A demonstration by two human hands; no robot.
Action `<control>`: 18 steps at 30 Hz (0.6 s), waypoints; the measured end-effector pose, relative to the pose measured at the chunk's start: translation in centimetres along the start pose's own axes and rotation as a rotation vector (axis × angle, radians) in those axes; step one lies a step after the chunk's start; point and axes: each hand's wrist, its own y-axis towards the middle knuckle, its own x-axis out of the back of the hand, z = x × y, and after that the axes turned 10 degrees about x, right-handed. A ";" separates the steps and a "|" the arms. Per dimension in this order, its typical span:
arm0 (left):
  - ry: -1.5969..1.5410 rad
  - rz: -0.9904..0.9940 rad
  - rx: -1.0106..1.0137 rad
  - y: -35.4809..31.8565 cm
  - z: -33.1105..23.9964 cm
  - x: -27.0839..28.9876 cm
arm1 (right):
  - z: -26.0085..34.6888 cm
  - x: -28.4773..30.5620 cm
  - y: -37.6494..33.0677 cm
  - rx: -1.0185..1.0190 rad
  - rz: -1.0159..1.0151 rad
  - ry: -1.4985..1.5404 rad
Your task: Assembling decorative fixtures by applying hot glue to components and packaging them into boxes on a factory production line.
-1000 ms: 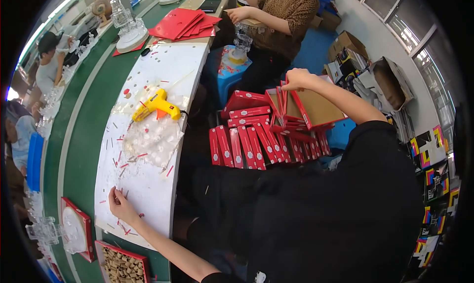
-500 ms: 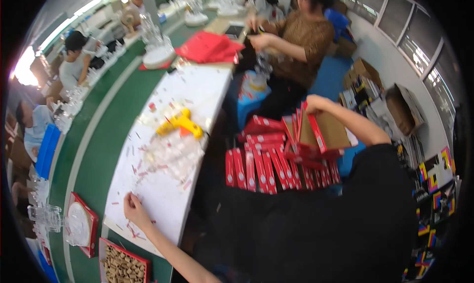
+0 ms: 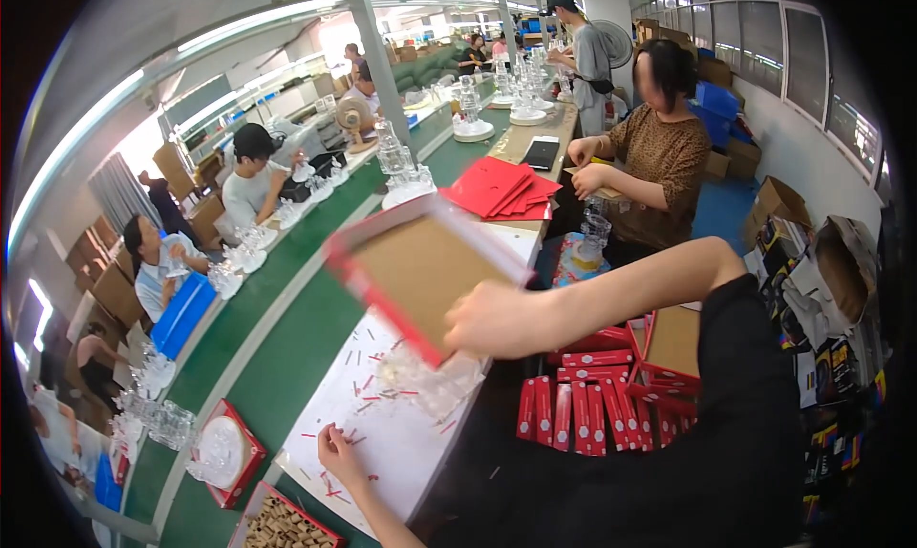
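Note:
My right hand (image 3: 492, 321) grips the near edge of a shallow red box tray (image 3: 415, 266) with a bare brown inside. The tray is lifted and tilted above the white work board (image 3: 315, 405), hiding part of it. Low over the board's near left part, my left hand (image 3: 342, 460) has its fingers curled together; whether something small is between them I cannot make out. Small red and dark strips (image 3: 334, 491) lie scattered around that hand. Beneath the tray, a crumpled clear plastic heap (image 3: 430, 381) shows in part.
Red boxes (image 3: 583, 409) are stacked right of the board. A red tray of short brown tubes (image 3: 287, 527) and a clear ornament on a round base (image 3: 224, 452) stand at lower left. Red sheets (image 3: 501, 187) lie ahead. A co-worker (image 3: 659, 147) sits beyond; others line the green belt (image 3: 287, 333).
My right hand has carried a red box tray from the stack at right leftward over the board, where it now covers the yellow glue gun. The view has tilted up. My left hand stays low over the board.

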 end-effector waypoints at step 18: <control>-0.671 -0.156 0.289 2.1 1.0 3.3 | -4.8 -15.6 14.8 0.283 0.033 0.311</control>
